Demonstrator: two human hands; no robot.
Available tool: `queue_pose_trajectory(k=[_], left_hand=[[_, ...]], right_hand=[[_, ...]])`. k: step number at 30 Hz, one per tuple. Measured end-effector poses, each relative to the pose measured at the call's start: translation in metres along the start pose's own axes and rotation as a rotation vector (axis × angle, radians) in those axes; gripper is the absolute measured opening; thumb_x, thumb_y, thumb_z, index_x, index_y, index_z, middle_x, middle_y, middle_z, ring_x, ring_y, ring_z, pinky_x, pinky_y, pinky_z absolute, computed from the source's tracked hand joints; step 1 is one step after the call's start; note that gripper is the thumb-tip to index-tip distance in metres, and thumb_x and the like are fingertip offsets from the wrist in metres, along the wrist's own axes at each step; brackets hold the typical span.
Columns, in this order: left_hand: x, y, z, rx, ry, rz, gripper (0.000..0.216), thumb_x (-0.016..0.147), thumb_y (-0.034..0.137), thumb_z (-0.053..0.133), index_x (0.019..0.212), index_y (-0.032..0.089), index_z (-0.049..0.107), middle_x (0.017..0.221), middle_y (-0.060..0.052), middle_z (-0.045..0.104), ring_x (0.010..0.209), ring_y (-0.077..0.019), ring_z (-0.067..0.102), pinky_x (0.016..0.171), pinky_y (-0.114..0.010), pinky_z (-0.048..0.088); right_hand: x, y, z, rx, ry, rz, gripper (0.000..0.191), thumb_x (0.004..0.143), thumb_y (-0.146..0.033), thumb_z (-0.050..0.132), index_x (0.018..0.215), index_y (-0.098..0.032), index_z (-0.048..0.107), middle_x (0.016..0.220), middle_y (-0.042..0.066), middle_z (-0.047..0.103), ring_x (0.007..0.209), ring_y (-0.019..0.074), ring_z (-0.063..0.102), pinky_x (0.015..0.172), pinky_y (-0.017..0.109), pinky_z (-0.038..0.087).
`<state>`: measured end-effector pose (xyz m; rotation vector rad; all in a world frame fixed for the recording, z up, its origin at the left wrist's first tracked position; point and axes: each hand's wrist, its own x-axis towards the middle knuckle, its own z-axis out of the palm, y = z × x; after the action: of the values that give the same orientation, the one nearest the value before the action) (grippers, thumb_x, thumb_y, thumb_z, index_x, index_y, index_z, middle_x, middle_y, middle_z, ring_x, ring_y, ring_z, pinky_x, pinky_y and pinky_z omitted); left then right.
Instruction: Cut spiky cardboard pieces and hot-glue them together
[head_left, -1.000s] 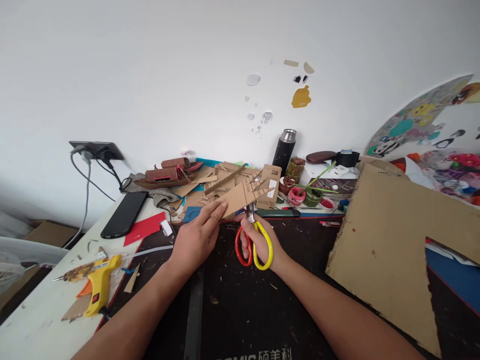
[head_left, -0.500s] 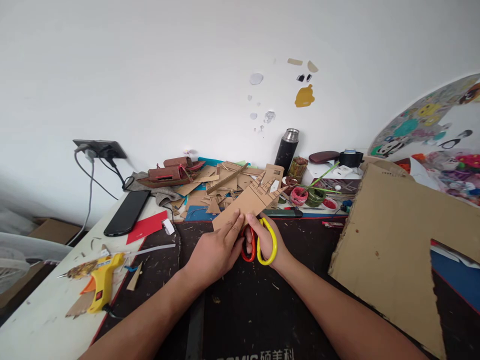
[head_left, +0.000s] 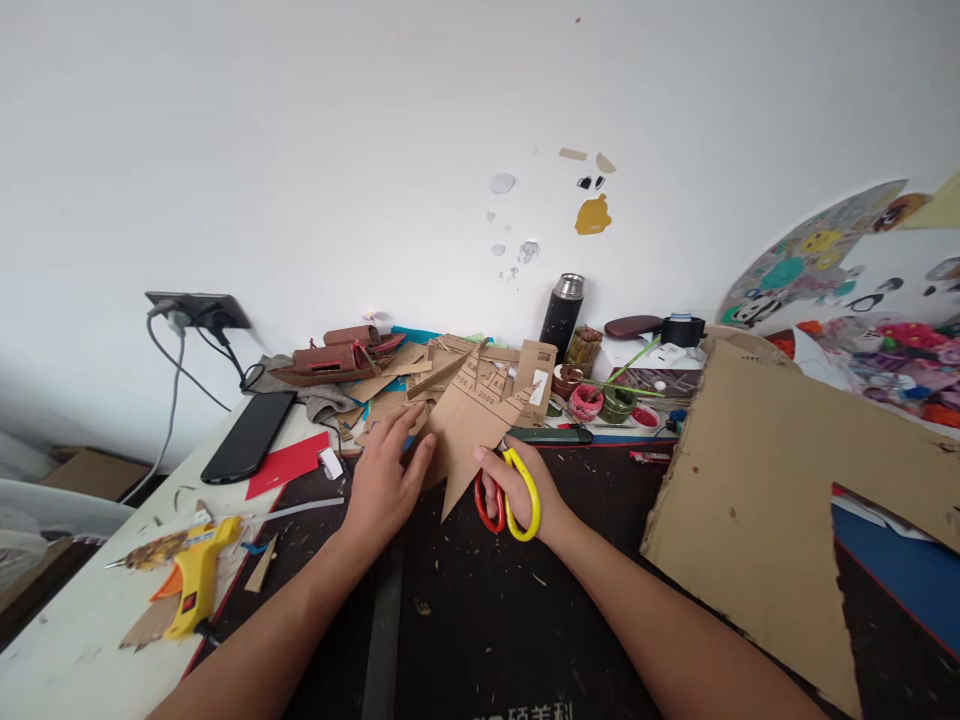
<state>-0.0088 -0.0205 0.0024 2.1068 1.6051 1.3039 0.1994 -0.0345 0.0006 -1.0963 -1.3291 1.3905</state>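
My left hand [head_left: 384, 482] grips the left edge of a brown cardboard piece [head_left: 469, 425] with a pointed lower tip, held over the dark mat [head_left: 480, 610]. My right hand [head_left: 517, 490] is closed through the red and yellow handles of a pair of scissors [head_left: 510, 492]. The blades are hidden behind the cardboard. Both hands sit close together at the middle of the desk.
A large cardboard sheet [head_left: 757, 510] lies at the right. A yellow glue gun [head_left: 191, 575], red paper [head_left: 286, 462] and black phone [head_left: 249, 436] lie at the left. Cardboard scraps [head_left: 420, 375], a model boat [head_left: 334, 355], flask [head_left: 562, 315] and paint pots [head_left: 600, 400] line the back.
The cardboard piece has been turned, so a pointed tip now hangs downward. My left hand shifted left along its edge. The scissors stay in my right hand.
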Motion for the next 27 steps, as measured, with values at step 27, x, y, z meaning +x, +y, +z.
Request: queue_pose_trajectory(k=[27], left_hand=[[0.000,0.019,-0.003,-0.964,-0.580,-0.839,0.051,0.075,0.059,0.093,0.096,0.014,0.081,0.084,-0.013,0.084,0.066,-0.0241,0.077,0.061,-0.031,0.061]], right_hand=[[0.008,0.002,-0.008,0.125,0.094,0.118,0.041,0.084,-0.059,0.072,0.081,-0.023,0.054,0.049,-0.009,0.053,0.034,0.0127,0.056,0.034,0.019,0.038]])
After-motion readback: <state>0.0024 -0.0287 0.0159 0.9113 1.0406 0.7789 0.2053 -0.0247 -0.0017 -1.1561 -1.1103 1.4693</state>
